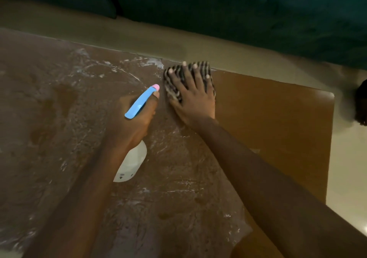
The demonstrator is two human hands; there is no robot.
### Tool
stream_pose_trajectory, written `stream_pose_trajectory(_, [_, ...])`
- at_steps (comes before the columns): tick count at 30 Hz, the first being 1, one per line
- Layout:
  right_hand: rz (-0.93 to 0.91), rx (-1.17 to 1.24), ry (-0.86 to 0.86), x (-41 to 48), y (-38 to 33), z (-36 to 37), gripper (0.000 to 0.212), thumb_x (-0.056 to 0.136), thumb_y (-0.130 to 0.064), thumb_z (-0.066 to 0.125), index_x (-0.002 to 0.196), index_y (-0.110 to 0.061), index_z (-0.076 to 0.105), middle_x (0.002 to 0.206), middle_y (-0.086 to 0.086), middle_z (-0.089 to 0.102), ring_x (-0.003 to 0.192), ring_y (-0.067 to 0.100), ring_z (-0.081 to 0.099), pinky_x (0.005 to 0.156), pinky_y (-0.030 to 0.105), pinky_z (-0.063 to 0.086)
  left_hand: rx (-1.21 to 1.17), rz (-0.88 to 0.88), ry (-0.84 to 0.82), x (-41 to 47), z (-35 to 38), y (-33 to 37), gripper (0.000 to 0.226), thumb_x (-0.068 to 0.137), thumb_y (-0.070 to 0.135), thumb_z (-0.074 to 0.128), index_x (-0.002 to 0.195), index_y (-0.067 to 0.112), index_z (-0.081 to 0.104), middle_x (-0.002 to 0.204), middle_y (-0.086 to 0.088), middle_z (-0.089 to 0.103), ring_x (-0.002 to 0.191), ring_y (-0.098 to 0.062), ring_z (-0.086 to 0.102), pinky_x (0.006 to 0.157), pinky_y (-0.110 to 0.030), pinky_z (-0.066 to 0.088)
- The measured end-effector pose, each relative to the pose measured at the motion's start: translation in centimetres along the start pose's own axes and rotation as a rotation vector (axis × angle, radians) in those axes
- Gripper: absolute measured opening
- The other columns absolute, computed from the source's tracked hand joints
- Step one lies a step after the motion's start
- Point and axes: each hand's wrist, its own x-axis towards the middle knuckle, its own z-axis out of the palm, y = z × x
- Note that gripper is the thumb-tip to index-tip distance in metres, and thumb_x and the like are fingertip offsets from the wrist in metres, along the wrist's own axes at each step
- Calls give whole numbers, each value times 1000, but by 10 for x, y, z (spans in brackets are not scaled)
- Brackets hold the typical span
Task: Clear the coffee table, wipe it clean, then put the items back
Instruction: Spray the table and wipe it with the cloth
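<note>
My left hand [131,118] curls round the neck of the spray bottle [132,163] and hides most of it. Only the blue and pink head above my knuckles and part of the white body below my wrist show. The fingers [198,75] of my right hand [193,99] lie spread and straight, pressing the striped cloth [174,83] flat on the tabletop [268,118] near its far edge; my palm covers much of the cloth. The tabletop runs out of frame at the left and near sides. It is smeared foamy white left of the cloth and bare brown to the right. Beyond it are the pale floor [99,27] and a dark green sofa [238,9]. A dark thing [361,103] at the right edge is cut off; I cannot tell what it is.
</note>
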Motion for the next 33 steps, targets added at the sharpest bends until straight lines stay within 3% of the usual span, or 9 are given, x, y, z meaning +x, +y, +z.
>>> stream_pose_trajectory(3, [-243, -69, -37, -36, 24, 8, 67, 97, -64, 27, 157, -43, 7, 168, -5, 3, 154, 24, -1, 123, 50, 4, -4, 11, 4, -3, -5, -3, 53, 95, 44, 55, 77, -5, 60, 72, -31, 56, 63, -43, 54, 45, -42, 43])
stream_pose_trajectory(5, [-273, -100, -40, -58, 53, 8, 68, 95, -66, 24, 157, -43, 9, 167, -6, 6, 154, 23, 3, 123, 49, 5, -20, 4, 4, -3, -7, -5, 52, 95, 44, 55, 77, -5, 60, 72, -29, 57, 63, -41, 53, 44, -38, 43])
stream_pose_trajectory(11, [303, 30, 52, -39, 77, -11, 65, 97, -64, 18, 157, -43, 2, 168, -5, -5, 153, 21, -10, 123, 46, -2, -59, -21, 4, -1, -11, -11, 51, 94, 44, 55, 80, -4, 61, 74, -28, 57, 60, -38, 52, 42, -25, 40])
stream_pose_trajectory(14, [383, 85, 82, 7, 37, -13, 66, 100, -63, 24, 157, -41, 1, 168, 0, -6, 153, 26, -11, 122, 50, -5, -61, -12, 23, -2, -16, -17, 49, 93, 48, 54, 79, 1, 62, 73, -24, 59, 61, -36, 55, 44, -25, 42])
stream_pose_trajectory(18, [68, 23, 29, 17, -14, -3, 64, 99, -63, 24, 157, -42, 6, 168, -2, 0, 154, 25, -3, 123, 49, -3, -33, 41, 12, -9, -21, -23, 57, 94, 49, 55, 81, -6, 59, 73, -30, 56, 65, -45, 53, 45, -40, 43])
stream_pose_trajectory(22, [-252, -82, -43, -27, 12, 5, 65, 97, -64, 24, 156, -45, 6, 168, -8, 3, 154, 21, 0, 123, 47, 5, 45, 73, -15, -20, -20, -21, 58, 93, 51, 55, 80, -6, 61, 71, -28, 59, 62, -45, 56, 47, -48, 46])
stream_pose_trajectory(24, [-180, -68, -23, -45, 47, 3, 65, 95, -64, 23, 156, -47, 8, 167, -10, 4, 154, 18, 0, 123, 46, 5, 66, 36, -46, -26, -15, -18, 57, 93, 51, 56, 80, -5, 62, 73, -29, 60, 64, -43, 56, 52, -48, 49])
stream_pose_trajectory(29, [255, 58, 65, -104, 117, -3, 63, 96, -60, 22, 156, -48, 7, 167, -12, 0, 154, 16, -5, 124, 46, 3, 112, -80, -199, -44, 10, -10, 50, 83, 67, 55, 74, 18, 62, 60, -13, 59, 51, -25, 55, 53, -38, 48])
stream_pose_trajectory(33, [265, 54, 37, -168, 132, 9, 63, 98, -62, 21, 156, -48, 1, 166, -13, -5, 153, 15, -11, 124, 44, 0, 202, -118, -282, -70, 33, -2, 52, 84, 63, 57, 78, 13, 66, 76, -16, 68, 70, -34, 66, 64, -46, 56])
